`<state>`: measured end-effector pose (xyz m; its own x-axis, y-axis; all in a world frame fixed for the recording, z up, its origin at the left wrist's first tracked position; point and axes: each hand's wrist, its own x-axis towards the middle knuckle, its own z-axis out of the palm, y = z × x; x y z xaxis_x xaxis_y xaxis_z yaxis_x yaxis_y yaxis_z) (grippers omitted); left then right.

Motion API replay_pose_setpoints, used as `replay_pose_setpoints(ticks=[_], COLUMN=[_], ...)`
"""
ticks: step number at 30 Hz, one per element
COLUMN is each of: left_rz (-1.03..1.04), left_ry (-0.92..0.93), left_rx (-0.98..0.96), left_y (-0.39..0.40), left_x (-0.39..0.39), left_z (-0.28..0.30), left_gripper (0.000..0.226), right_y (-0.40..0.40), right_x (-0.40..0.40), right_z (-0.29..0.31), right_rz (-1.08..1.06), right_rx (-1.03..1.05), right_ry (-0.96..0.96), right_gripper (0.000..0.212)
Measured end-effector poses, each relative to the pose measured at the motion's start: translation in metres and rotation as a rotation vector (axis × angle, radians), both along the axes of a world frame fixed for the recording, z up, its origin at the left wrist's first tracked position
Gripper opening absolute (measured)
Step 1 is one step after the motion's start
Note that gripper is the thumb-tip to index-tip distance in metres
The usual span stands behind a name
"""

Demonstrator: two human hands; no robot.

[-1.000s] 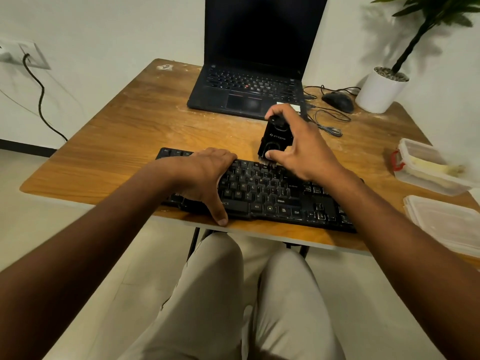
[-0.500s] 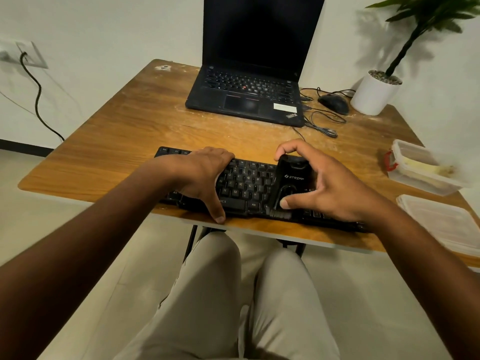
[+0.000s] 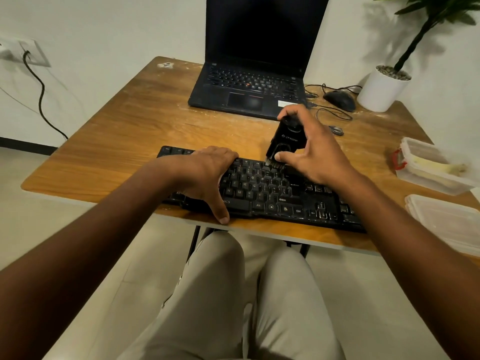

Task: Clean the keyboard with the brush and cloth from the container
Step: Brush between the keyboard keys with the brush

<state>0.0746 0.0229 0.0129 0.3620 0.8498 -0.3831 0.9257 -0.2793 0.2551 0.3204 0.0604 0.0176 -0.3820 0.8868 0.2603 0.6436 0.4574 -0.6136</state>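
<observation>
Back at the keyboard (image 3: 262, 189)'s far edge, right hand (image 3: 315, 154) grips brush (image 3: 284, 144); left hand (image 3: 207, 172) rests flat.

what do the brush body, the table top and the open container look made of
Brush: glossy black plastic, judging by its sheen and printed logo. Table top: wood or wood-look laminate; grain shows, with pale scuffs. Open container: translucent plastic, its contents showing through the wall.

Left hand (image 3: 205, 175) hides keyboard (image 3: 262, 188) keys; brush (image 3: 284, 141) lettering blurred.
</observation>
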Motion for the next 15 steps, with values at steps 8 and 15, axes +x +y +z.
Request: replay_pose_setpoints(ticks=[8, 15], left_rz=[-0.005, 0.001], left_ry=[0.010, 0.000], left_rx=[0.007, -0.005], left_y=[-0.002, -0.003], left_x=[0.001, 0.002], left_z=[0.002, 0.004], left_gripper=[0.142, 0.140], right_y=[-0.077, -0.063], right_x=[0.023, 0.034], right_z=[0.000, 0.021], right_rz=[0.083, 0.155], right_rx=[-0.023, -0.320], right_ry=[-0.042, 0.031], right_gripper=[0.066, 0.071])
